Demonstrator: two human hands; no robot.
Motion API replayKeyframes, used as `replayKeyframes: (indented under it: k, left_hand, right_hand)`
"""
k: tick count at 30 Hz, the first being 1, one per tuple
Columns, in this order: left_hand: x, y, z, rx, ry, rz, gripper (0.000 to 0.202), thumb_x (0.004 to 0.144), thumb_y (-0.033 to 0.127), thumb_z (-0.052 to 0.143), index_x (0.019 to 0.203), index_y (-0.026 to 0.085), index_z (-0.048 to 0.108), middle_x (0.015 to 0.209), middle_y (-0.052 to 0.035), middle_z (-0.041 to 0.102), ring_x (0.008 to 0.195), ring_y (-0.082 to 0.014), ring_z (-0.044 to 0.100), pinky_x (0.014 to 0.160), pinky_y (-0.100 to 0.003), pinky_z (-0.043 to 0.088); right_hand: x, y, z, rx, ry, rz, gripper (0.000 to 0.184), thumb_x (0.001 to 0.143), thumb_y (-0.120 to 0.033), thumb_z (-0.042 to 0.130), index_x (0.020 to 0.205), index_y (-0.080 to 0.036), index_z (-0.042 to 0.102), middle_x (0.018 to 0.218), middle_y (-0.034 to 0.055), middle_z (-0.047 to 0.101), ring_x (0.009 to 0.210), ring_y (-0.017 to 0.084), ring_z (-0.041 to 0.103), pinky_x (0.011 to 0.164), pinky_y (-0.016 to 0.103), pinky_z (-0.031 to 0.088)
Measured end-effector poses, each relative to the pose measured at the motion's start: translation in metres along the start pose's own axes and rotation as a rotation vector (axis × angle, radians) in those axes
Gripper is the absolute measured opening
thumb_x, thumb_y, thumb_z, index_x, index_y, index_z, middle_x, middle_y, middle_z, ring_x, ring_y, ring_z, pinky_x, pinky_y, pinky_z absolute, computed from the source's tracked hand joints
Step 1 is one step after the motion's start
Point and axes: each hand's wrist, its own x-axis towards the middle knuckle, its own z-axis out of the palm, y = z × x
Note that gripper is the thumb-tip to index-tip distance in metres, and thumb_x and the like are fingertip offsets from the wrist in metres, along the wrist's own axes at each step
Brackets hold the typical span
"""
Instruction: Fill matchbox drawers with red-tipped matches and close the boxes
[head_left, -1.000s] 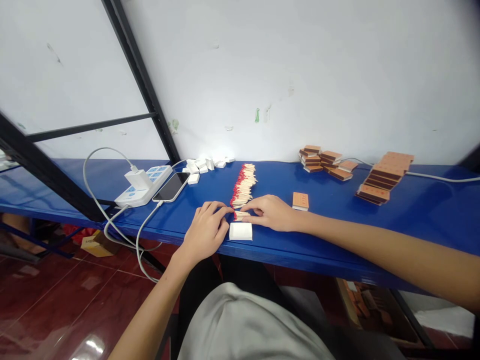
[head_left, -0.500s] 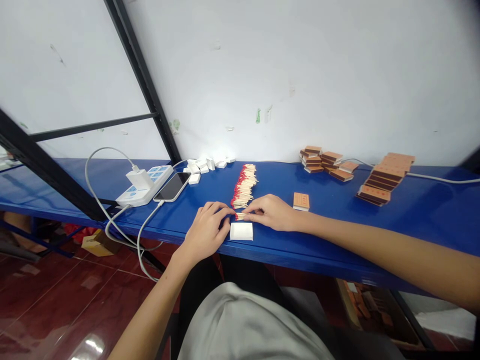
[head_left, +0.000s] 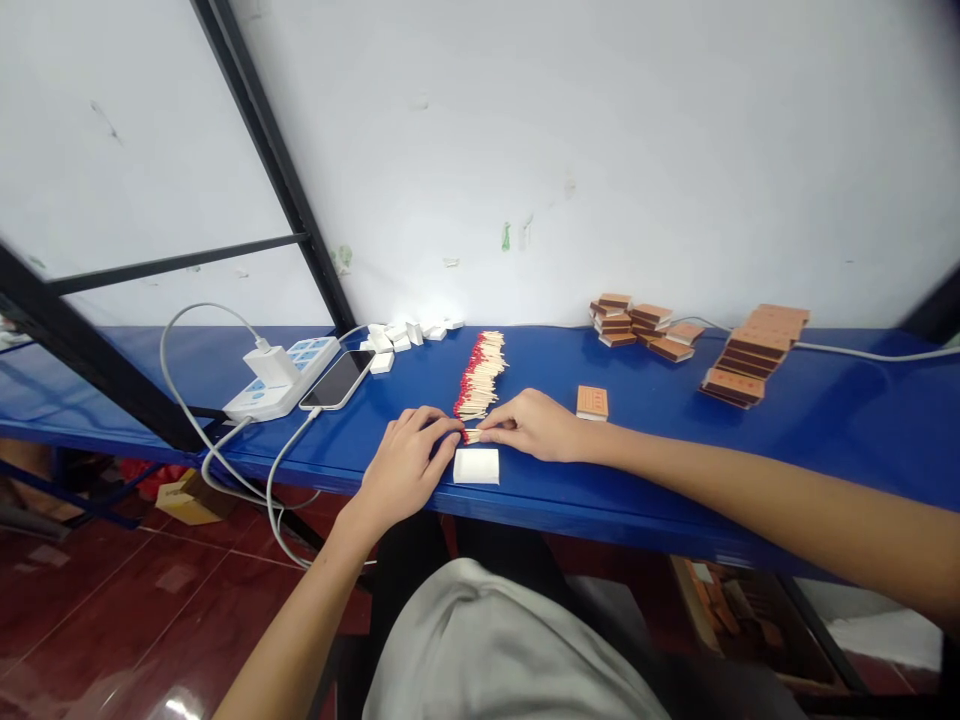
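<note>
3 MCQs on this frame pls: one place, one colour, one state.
1. Where is the white tray?
A) near table edge, just in front of both hands
B) on the power strip
C) by the wall

2. What colour are the match tips in the row of matches?
A) green
B) red
C) black

3. What is plugged into the phone?
A) nothing
B) black earphones
C) a white cable

Answers: 1 A, it lies below the left hand and right hand. 2 B, red heads line one side. 3 C, the cable runs from its near end.

Single head-worn view, looking forward and down, near the blue bench point(head_left: 675, 470), facing a white wall point(head_left: 600, 150)
</note>
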Motion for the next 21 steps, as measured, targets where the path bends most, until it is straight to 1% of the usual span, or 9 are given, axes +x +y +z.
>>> replayKeyframes:
  k: [4,7,9,12,16,21]
  left_hand:
    - [0.001,-0.001,0.0,-0.005,-0.021,-0.021,0.035,0.104,0.038,0.038,0.119,0.027,0.068,0.121,-0.0063,0.062,0.109,-0.0246,0.056,0.094,-0.043,0.043]
    - [0.001,-0.002,0.0,-0.015,-0.023,-0.028,0.033,0.103,0.039,0.04,0.118,0.027,0.069,0.121,-0.006,0.062,0.11,-0.0246,0.055,0.096,-0.044,0.043]
    - [0.002,-0.002,0.001,-0.027,-0.023,-0.034,0.033,0.103,0.04,0.042,0.116,0.027,0.069,0.12,-0.0059,0.062,0.11,-0.0248,0.056,0.098,-0.044,0.043]
    - [0.004,-0.003,0.002,-0.062,-0.017,-0.04,0.033,0.102,0.041,0.044,0.114,0.026,0.071,0.119,-0.0061,0.062,0.11,-0.0249,0.055,0.1,-0.044,0.043]
    - [0.005,-0.005,0.004,-0.093,0.007,-0.044,0.033,0.101,0.041,0.047,0.112,0.025,0.073,0.117,-0.0067,0.064,0.11,-0.0249,0.056,0.1,-0.043,0.044]
    - [0.006,-0.006,0.005,-0.102,0.005,-0.064,0.034,0.1,0.044,0.048,0.111,0.025,0.074,0.116,-0.0063,0.064,0.108,-0.0247,0.056,0.099,-0.042,0.045]
  right_hand:
    - [0.002,-0.005,-0.002,0.02,-0.007,0.064,0.02,0.094,-0.032,0.064,0.1,-0.022,0.08,0.083,0.0028,0.078,0.065,0.014,0.063,0.064,0.025,0.039]
    - [0.003,-0.011,-0.003,0.014,0.002,0.153,0.017,0.093,-0.031,0.066,0.098,-0.022,0.08,0.07,0.0002,0.072,0.061,0.012,0.058,0.061,0.024,0.036]
    - [0.003,-0.014,-0.003,-0.006,0.005,0.188,0.017,0.093,-0.032,0.066,0.098,-0.023,0.08,0.065,-0.001,0.068,0.06,0.012,0.056,0.061,0.024,0.034]
    - [0.004,-0.015,-0.003,-0.04,0.013,0.181,0.019,0.094,-0.033,0.064,0.1,-0.023,0.079,0.065,-0.0012,0.066,0.06,0.012,0.054,0.062,0.024,0.033]
    - [0.005,-0.015,-0.002,-0.074,-0.006,0.154,0.02,0.095,-0.032,0.061,0.1,-0.023,0.077,0.067,-0.0003,0.066,0.061,0.013,0.055,0.062,0.024,0.033]
    - [0.004,-0.017,0.001,-0.094,0.015,0.157,0.025,0.099,-0.038,0.055,0.098,-0.023,0.075,0.07,0.0001,0.066,0.063,0.013,0.056,0.062,0.025,0.031]
